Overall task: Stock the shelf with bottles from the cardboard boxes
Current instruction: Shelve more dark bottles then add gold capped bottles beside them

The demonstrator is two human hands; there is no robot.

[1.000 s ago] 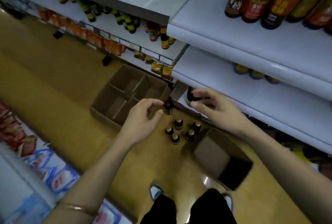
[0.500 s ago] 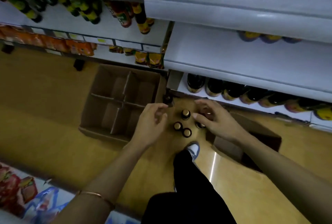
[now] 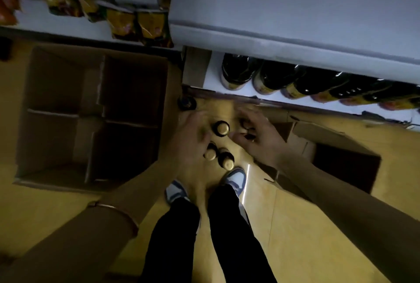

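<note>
Three dark bottles with gold caps (image 3: 220,128) stand together on the yellow floor, just in front of my shoes. My left hand (image 3: 189,139) is low beside them, its blurred fingers spread and close to the farthest cap. My right hand (image 3: 258,138) has come down on the other side, thumb and fingers curled round the dark top of another bottle (image 3: 247,131). One more bottle (image 3: 186,102) stands alone by the shelf foot. On the bottom shelf (image 3: 214,78) lies a row of large dark bottles (image 3: 272,78).
A cardboard box with dividers (image 3: 91,112) sits open on the floor to the left, its cells dark. A second cardboard box (image 3: 341,153) lies open to the right. A white shelf board (image 3: 295,21) juts out above. Yellow packets (image 3: 136,23) hang on the neighbouring shelf.
The view has tipped further down and closer to the floor. Both hands have dropped lower round the group of bottles, and the right hand's fingers have closed on a bottle top.
</note>
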